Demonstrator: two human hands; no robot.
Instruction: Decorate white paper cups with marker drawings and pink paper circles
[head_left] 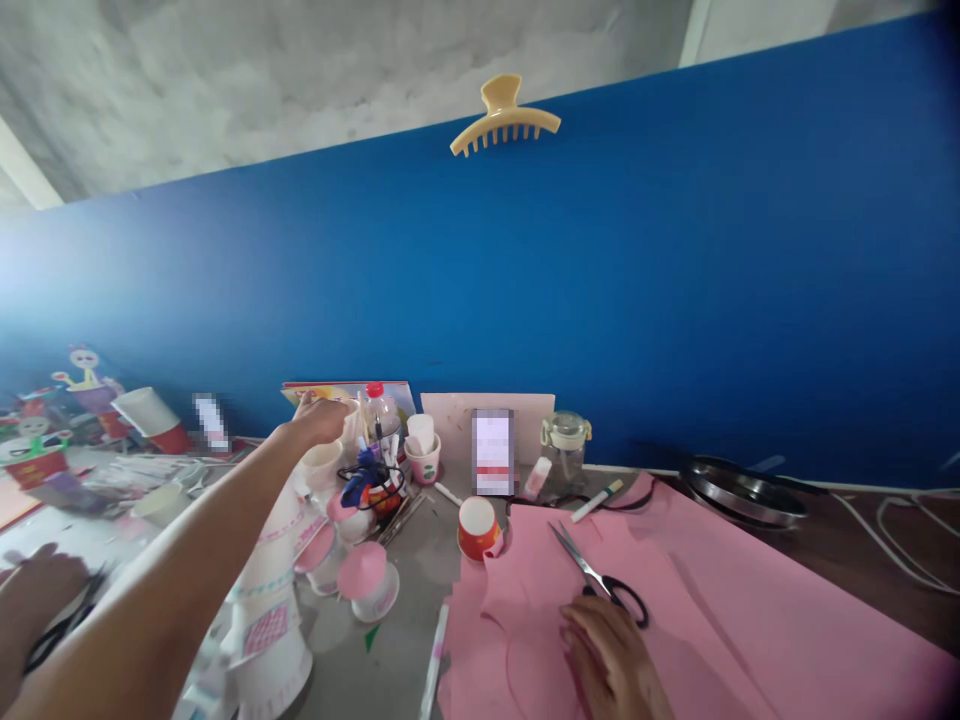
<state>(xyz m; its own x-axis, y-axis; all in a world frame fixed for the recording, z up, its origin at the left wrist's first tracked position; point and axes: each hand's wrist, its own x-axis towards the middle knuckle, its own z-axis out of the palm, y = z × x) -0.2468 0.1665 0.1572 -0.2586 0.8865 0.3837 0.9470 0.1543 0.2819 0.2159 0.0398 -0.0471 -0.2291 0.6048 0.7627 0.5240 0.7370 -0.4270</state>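
Note:
My left hand (pixel 319 420) stretches far out to the back left, its fingers closed at the rim of a pale paper cup (pixel 351 426); the fingertips are partly hidden. Just below it stands another white paper cup (pixel 322 458). On pink paper (pixel 705 610) rests my right hand (pixel 611 650), fingers loosely spread and holding nothing. Touching or close to its fingertips are the black handles of scissors (pixel 589 570), whose blades lie apart and point away. A red-orange paper cup (pixel 478 528) with a white inside is tipped beside the paper's far left edge.
Several pink-topped cups (pixel 364 572) stand left of centre near a stack of decorated white cups (pixel 266 630). A phone (pixel 493 452), glass jar (pixel 566 445) and plastic bottle (pixel 379 410) line the blue partition (pixel 480 280). At far left, another person's hand (pixel 45 590) is near dark scissors.

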